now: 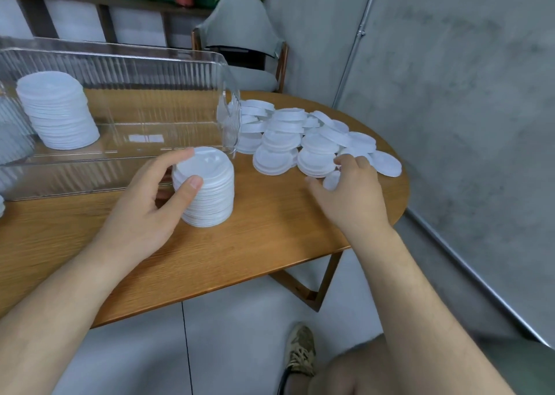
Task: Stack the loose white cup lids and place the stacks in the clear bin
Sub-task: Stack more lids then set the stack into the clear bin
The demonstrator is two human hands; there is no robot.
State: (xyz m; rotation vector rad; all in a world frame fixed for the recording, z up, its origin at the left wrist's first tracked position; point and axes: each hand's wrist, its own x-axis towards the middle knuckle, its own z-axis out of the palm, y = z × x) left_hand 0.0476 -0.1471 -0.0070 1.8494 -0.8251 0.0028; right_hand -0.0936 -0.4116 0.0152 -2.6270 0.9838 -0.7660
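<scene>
Stacking step: left hand (150,202) curled round stack (207,190) on table (270,238), thumb on side, forefinger at top rim, steadying it. Right hand (351,190) curled, pinching single lid (332,180) at near edge of pile (300,136). Best way: lift lid clear of neighbours, hold it flat, match face of stack, seat rim squarely; light left grip so stack stands straight. Lids thin, white, round, raised rims, nest closely. Bin (120,61) clear, ribbed, just behind stack; finished column (57,109) inside, left end.
</scene>
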